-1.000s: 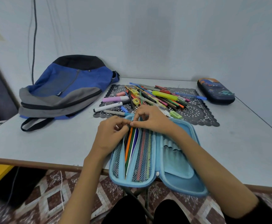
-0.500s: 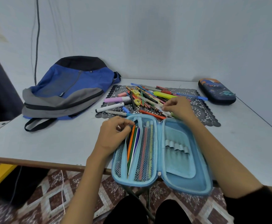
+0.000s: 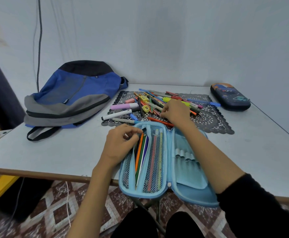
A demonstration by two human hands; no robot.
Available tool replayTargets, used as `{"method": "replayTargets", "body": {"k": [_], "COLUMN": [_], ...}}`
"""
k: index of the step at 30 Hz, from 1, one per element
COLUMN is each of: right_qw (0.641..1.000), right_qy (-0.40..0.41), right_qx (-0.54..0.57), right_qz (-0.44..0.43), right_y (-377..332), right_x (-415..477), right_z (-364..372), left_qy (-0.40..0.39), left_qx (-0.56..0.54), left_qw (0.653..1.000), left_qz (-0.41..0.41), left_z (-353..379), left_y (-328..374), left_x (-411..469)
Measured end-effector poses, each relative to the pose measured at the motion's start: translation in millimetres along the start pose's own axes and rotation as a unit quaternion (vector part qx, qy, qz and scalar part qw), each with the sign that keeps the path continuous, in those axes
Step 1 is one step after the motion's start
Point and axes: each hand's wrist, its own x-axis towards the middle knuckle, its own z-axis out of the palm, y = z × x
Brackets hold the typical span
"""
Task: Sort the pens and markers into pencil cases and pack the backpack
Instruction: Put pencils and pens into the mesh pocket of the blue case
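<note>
A white rectangular table top with a brown edge (image 3: 54,157) is seen set against a pale wall. A blue, grey and black fabric backpack (image 3: 75,93) is laid flat at its far left, a black strap trailing towards the near edge. A dark lace-patterned placemat (image 3: 212,119) is spread at the middle. A light-blue hard-shell pencil case (image 3: 188,170) is laid open just in front of the placemat, its near end overhanging the table edge. A navy printed zip-up pencil case (image 3: 230,97) is placed, closed, at the far right.
</note>
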Motion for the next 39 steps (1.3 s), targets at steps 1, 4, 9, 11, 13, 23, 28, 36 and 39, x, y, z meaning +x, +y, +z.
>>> {"method": "replayTargets", "body": {"k": [1,4,9,11,13,23,28,36,39], "right_qw": [1.0,0.999,0.995,0.995,0.996,0.923,0.862,0.811,0.824], "right_qy": [0.0,0.007,0.024,0.024,0.023,0.148,0.241,0.124,0.056], "right_qx": [-0.011,-0.035,-0.092,-0.098,-0.081,0.354,0.447,0.572,0.564], "right_qz": [0.0,0.005,-0.009,-0.013,-0.01,0.038,0.006,0.009,0.01], "right_y": [-3,-9,-10,-10,-10,-9,-9,-25,-31], "right_x": [1,4,6,7,8,10,-2,-32,-40], "right_z": [2,7,11,11,9,-27,-46,-62,-54], "left_qy": [0.0,-0.001,-0.002,-0.003,-0.004,0.0,0.007,0.013,0.013], "left_qx": [-0.001,-0.006,-0.01,-0.012,-0.013,-0.007,-0.016,-0.018,-0.011], "left_qw": [1.0,1.0,1.0,1.0,1.0,1.0,1.0,1.0,1.0], "left_qz": [0.001,0.001,-0.002,-0.003,-0.003,-0.008,-0.008,-0.011,-0.015], "left_z": [0,-1,0,0,0,-2,-1,-2,-2], "left_y": [0,0,-3,-3,-4,-1,0,2,1], "left_x": [0,0,2,2,2,0,0,-1,-1]}}
